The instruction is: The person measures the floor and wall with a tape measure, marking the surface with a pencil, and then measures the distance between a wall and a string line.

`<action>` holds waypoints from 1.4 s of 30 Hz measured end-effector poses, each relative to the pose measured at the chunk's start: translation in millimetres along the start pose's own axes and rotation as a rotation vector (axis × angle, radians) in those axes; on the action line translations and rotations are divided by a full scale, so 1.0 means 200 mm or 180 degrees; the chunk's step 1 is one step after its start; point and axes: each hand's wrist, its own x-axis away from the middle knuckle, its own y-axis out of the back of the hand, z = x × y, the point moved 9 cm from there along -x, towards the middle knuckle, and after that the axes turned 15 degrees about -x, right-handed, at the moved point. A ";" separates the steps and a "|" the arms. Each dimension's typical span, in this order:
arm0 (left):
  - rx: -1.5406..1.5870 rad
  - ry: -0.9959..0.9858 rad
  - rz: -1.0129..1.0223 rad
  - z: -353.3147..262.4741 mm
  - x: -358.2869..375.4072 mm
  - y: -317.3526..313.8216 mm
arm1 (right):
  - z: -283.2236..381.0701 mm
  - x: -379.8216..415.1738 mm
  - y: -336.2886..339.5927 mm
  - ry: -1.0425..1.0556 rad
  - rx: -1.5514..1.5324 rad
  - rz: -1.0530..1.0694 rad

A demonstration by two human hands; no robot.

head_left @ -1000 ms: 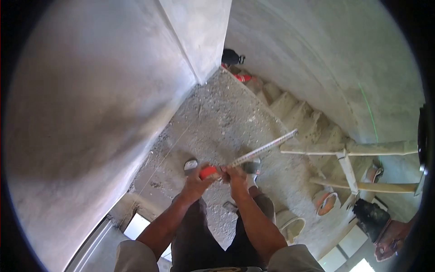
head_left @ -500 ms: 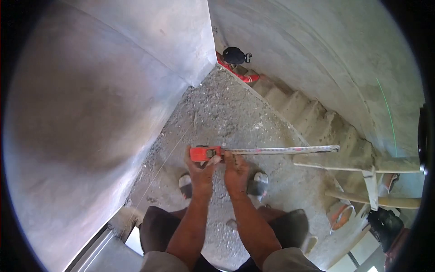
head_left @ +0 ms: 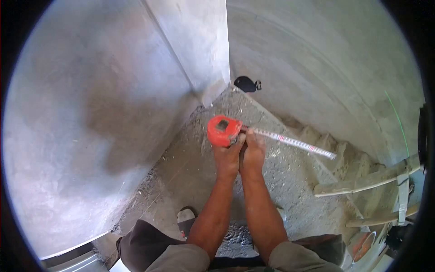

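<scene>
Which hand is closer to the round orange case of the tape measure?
Left. The left hand grips the orange case from below. The right hand sits just beside it, pinching the tape blade where it leaves the case.

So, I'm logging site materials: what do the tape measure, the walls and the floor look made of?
Tape measure: glossy orange case, probably plastic; its blade is thin and holds straight unsupported, likely coated metal with printed marks. Walls: smooth matte grey, looks like cement plaster. Floor: rough, gritty grey with loose debris, seemingly raw concrete or mortar.
</scene>
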 end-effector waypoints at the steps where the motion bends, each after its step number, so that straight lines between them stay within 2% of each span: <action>1: 0.0045 -0.0071 -0.0020 -0.08 -0.03 0.00 | 0.03 -0.01 -0.09 0.0039 0.0000 0.0077; 3: 0.0077 -0.0302 -0.0045 -0.18 0.00 0.04 | 0.01 0.09 -0.20 -0.0123 -0.1031 0.0199; 7: 0.0151 -0.0527 -0.0437 -0.19 0.00 0.15 | -0.14 0.13 -0.17 -0.0621 -0.1401 0.0300; 11: -0.0016 -0.0623 -0.0524 -0.22 0.01 0.22 | -0.23 0.17 -0.18 -0.1062 -0.1159 -0.0014; 13: 0.0000 -0.0602 -0.0599 -0.22 -0.01 0.25 | -0.19 0.18 -0.25 -0.1003 -0.1285 0.0120; 15: -0.0915 -0.0978 -0.0541 -0.24 0.00 0.27 | -0.20 0.21 -0.26 -0.1066 -0.1431 0.0248; 18: -0.0871 -0.0505 -0.0396 -0.16 0.00 0.27 | -0.30 0.21 -0.18 -0.1385 -0.1287 0.0161; 19: -0.0882 -0.0495 -0.0351 -0.15 -0.01 0.27 | -0.33 0.21 -0.19 -0.1562 -0.1132 0.0243; 21: -0.1243 -0.0902 -0.0561 -0.19 0.00 0.31 | -0.35 0.22 -0.21 -0.1597 -0.1235 0.0190; 22: -0.1281 -0.0834 -0.0469 -0.17 0.00 0.32 | -0.38 0.25 -0.22 -0.1656 -0.1334 0.0138; 24: -0.0908 -0.0792 -0.0675 -0.14 0.02 0.42 | -0.42 0.30 -0.23 -0.1820 -0.1199 0.0156; 26: -0.0322 -0.0421 -0.0140 -0.05 0.02 0.54 | -0.37 0.37 -0.31 -0.1810 -0.1251 0.0178; 27: -0.1455 -0.1043 0.0005 -0.34 0.07 0.40 | -0.41 0.42 -0.32 -0.1863 -0.1306 0.0096; 28: -0.1829 -0.0529 -0.0039 -0.27 0.05 0.52 | -0.39 0.48 -0.36 -0.2055 -0.1379 -0.0163; 29: -0.1997 -0.0218 0.0144 -0.32 0.04 0.52 | -0.37 0.52 -0.38 -0.1823 -0.1532 -0.0056; 30: -0.2141 0.0302 0.0218 -0.41 0.06 0.47 | -0.33 0.56 -0.42 -0.1799 -0.1570 -0.0297; 31: -0.2280 0.0324 0.0335 -0.48 0.07 0.45 | -0.22 0.60 -0.46 -0.1793 -0.1668 -0.0433; 33: -0.2146 0.0484 0.0380 -0.62 0.10 0.40 | -0.06 0.67 -0.51 -0.1748 -0.1304 -0.0618; 36: -0.2110 0.0186 0.0927 -0.81 0.07 0.31 | 0.23 0.73 -0.57 -0.1614 -0.1013 -0.0782; 38: -0.1465 -0.0124 0.1212 -0.98 0.05 0.23 | 0.38 0.82 -0.60 -0.1831 -0.0316 -0.0861; 40: -0.1280 -0.0321 0.1415 -1.13 0.02 0.16 | 0.53 0.92 -0.56 -0.1641 0.0420 -0.0886; 41: -0.1105 -0.0480 0.1553 -1.18 -0.01 0.11 | 0.66 0.96 -0.49 -0.1109 0.1082 -0.0698; 42: -0.1048 -0.0348 0.1525 -1.21 -0.04 0.10 | 0.81 1.06 -0.43 -0.0564 0.1753 -0.0529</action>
